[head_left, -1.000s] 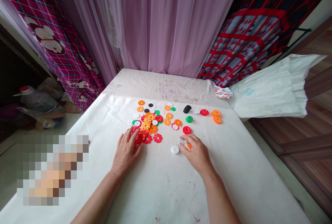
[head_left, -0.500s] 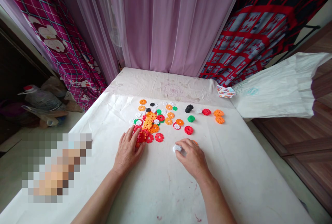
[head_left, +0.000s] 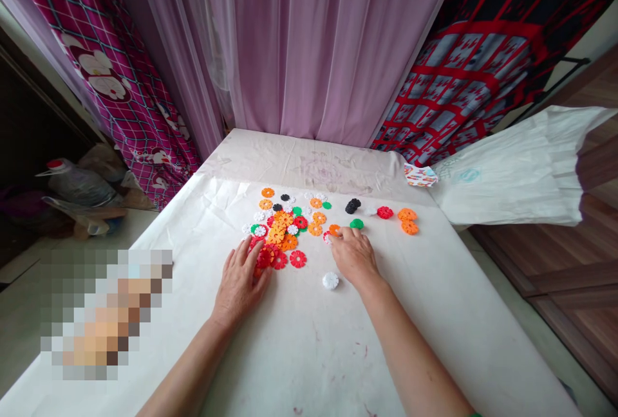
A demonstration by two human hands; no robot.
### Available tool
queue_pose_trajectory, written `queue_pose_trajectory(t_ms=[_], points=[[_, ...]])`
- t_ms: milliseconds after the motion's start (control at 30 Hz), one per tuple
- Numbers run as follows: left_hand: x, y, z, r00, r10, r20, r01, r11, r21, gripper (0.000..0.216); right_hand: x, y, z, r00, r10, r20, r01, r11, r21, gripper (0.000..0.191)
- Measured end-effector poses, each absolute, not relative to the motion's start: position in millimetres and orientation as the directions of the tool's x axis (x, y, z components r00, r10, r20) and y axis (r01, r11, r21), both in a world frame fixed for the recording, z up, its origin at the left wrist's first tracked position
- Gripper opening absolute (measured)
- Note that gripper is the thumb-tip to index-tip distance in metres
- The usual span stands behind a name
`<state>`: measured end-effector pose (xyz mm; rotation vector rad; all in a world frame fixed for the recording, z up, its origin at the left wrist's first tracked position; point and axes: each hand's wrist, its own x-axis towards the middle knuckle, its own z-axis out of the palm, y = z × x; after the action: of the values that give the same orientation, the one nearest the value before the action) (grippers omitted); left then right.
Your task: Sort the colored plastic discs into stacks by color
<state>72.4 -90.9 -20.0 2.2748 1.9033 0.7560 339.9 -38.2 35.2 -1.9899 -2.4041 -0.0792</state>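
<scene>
Several flower-shaped plastic discs in orange, red, white, green and black lie scattered on a white-covered table (head_left: 299, 340). My left hand (head_left: 240, 280) rests flat with fingers spread, its fingertips on the red discs (head_left: 271, 257) at the near edge of the pile. My right hand (head_left: 352, 253) reaches forward, fingers bent down over discs by an orange disc (head_left: 334, 229); what the fingertips hold is hidden. A white disc stack (head_left: 331, 280) lies alone on the cloth just left of my right wrist.
Purple curtains and patterned fabrics hang behind the table. A white pleated sheet (head_left: 512, 172) juts in from the right above the table's corner. Black discs (head_left: 352, 205), a green one (head_left: 356, 224) and orange ones (head_left: 408, 221) lie further back. Clutter sits on the floor at left.
My right hand let go of the white disc stack, which now lies on the cloth, and reached forward to the discs near the orange one. My left hand stayed put.
</scene>
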Motion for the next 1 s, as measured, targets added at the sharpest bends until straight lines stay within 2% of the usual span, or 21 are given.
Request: queue_pose_trajectory(t_ms=[167,267,367,533,667,867,1000], points=[[72,-91,-20,0.111,0.944,0.312,0.9,-0.228,0.371,0.053,341,-53,33,-0.266,0.964,0.03,0.962,0.267,-0.062,0.026],[72,-91,-20,0.109,0.943,0.314,0.899,-0.229,0.373,0.053,342,-54,37,-0.238,0.971,0.0,0.965,0.236,-0.114,0.03],[72,-91,-19,0.111,0.944,0.31,0.9,-0.228,0.372,0.053,343,-47,37,-0.179,0.983,-0.032,0.979,0.175,-0.103,0.032],[73,-92,-18,0.115,0.948,0.298,0.905,-0.224,0.362,0.053,342,-43,36,-0.2,0.976,-0.09,0.977,0.191,-0.097,0.032],[73,-91,-18,0.12,0.946,0.3,0.907,-0.227,0.353,0.053,338,-43,39,-0.193,0.975,-0.109,0.978,0.182,-0.105,0.024],[73,-91,-18,0.114,0.944,0.308,0.901,-0.229,0.369,0.053,330,-37,38,-0.152,0.98,-0.13,0.98,0.132,-0.15,0.014],[73,-91,-19,0.107,0.945,0.308,0.897,-0.225,0.38,0.054,328,-35,37,-0.142,0.98,-0.136,0.975,0.115,-0.192,0.016]])
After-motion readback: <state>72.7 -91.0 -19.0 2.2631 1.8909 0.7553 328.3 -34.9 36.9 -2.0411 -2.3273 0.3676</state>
